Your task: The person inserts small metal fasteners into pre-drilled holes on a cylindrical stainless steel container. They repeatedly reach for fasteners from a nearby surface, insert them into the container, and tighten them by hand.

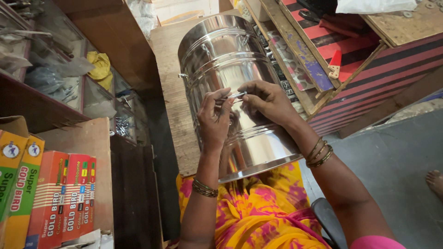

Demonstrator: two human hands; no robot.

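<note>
Landmark: a large steel drum point(230, 92) is taken as the reference; it is laid on its side, its near rim over the lap, its far end resting on a wooden tabletop point(168, 92).
Lap: a yellow and pink garment point(258, 212) is seen just under the drum's near rim.
Left hand point(213, 121): it is set against the drum's upper side, fingers curled together; they are pinched on one end of a small metal piece point(236, 95), though the exact grip is partly hidden.
Right hand point(267, 99): it is laid on the drum just right of the left hand; thumb and forefinger are closed on the other end of the same small metal piece.
Small metal piece: it is held between both hands, touching or just above the drum's wall, near the middle of its length; whether it is a pin, a rivet or a tool tip cannot be told.
Step in hand: a small fitting appears to be positioned or worked against the drum's side.
Next move: it is judged that a steady pinch and an unmoving drum would be called for, since the round wall could roll.
Left of the drum: coloured cardboard boxes point(50, 198) are stacked near; shelves point(69, 78) with hardware lie farther.
Right of the drum: a red and black striped counter point(369, 69) is seen beyond.
</note>
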